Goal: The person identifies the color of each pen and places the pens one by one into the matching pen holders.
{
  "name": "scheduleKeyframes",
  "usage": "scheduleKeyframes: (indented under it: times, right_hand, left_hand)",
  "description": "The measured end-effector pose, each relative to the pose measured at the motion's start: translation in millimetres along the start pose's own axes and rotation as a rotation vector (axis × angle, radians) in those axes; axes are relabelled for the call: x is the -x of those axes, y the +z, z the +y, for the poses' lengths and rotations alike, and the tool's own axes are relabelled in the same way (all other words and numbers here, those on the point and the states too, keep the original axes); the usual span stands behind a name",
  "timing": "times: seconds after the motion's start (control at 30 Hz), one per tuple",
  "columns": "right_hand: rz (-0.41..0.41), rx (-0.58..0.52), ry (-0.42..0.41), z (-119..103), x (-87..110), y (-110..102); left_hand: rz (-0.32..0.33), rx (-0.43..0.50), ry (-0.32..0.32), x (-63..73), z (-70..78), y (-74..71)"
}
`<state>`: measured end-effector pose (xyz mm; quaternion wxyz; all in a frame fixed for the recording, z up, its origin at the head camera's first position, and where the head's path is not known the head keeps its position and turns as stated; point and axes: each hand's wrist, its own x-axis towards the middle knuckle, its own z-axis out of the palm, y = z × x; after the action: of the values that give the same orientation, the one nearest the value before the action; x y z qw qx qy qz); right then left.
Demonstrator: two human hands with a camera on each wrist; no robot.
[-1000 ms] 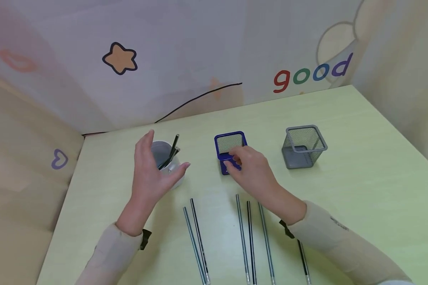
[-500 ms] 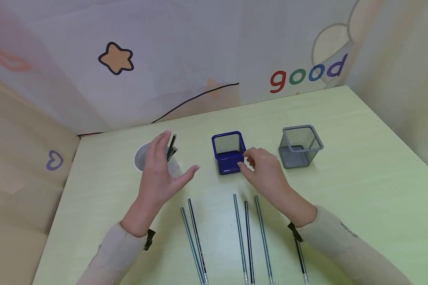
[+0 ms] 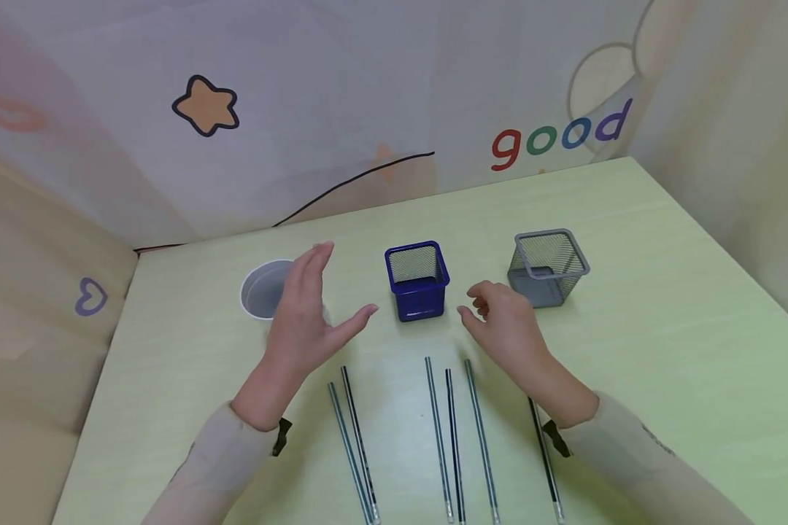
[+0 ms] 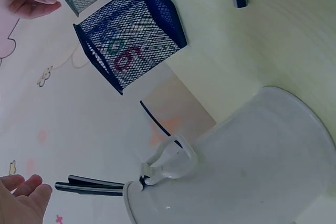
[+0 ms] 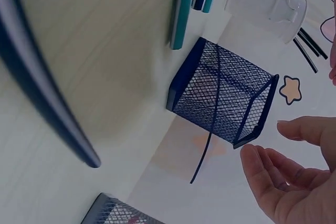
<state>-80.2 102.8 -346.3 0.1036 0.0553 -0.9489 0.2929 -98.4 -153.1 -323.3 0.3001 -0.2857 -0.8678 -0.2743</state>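
Observation:
My left hand (image 3: 300,321) hovers with spread fingers in front of the white cup (image 3: 257,295), hiding part of it and holding nothing. Dark striped pencils (image 4: 97,186) stick out of the cup's mouth in the left wrist view, near my left fingertips but apart from them. My right hand (image 3: 508,321), fingers loosely bent with a gap to the thumb, is in the air between the blue mesh basket (image 3: 419,299) and the grey mesh basket (image 3: 541,284). It grips nothing. No pencils show inside either basket.
On the pale green table (image 3: 683,350) several pencils lie lengthwise: a left pair (image 3: 354,445), a middle group of three (image 3: 454,445) and a black one (image 3: 543,459) partly beneath my right forearm. A printed curtain (image 3: 341,95) stands behind the table.
My right hand has moved right, away from the front of the blue basket. My left hand has drifted right and now covers the pencils in the cup in the head view, which shifted slightly.

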Motion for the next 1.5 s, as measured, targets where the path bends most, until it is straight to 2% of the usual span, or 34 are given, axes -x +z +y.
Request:
scheduleKeyframes:
  times: [0.17, 0.33, 0.5, 0.8, 0.97, 1.23, 1.4, 1.5]
  right_hand:
    - [-0.005, -0.007, 0.028, 7.4, 3.2, -2.5]
    - [0.005, -0.018, 0.038, 12.8, 7.1, -3.5]
    - [0.002, -0.022, 0.056, 17.1, 12.1, -4.3]
    - [-0.009, -0.016, 0.071, 24.5, 20.7, -5.6]
    - [-0.030, -0.006, 0.096, 30.0, 24.8, -9.1]
    - [0.000, 0.000, 0.110, 44.2, 29.2, -19.9]
    - [-0.059, 0.007, 0.166, 46.1, 35.2, -22.8]
    - [-0.078, 0.012, 0.184, 46.1, 37.3, -22.9]
  left_hand:
    - [0.005, -0.003, 0.021, -1.0, 2.4, 3.3]
    - [-0.003, -0.028, 0.008, -0.6, 2.6, 8.5]
    - [-0.046, -0.046, -0.019, -0.4, 3.9, 12.5]
    - [-0.128, -0.022, -0.056, -1.2, 2.1, 25.6]
    - [-0.176, -0.007, -0.126, -0.4, -2.5, 34.2]
    - [-0.297, 0.010, -0.257, -4.4, -3.7, 45.8]
    - [-0.369, 0.003, -0.322, -3.5, -5.6, 50.8]
    - [-0.373, 0.002, -0.333, -3.0, -7.8, 53.7]
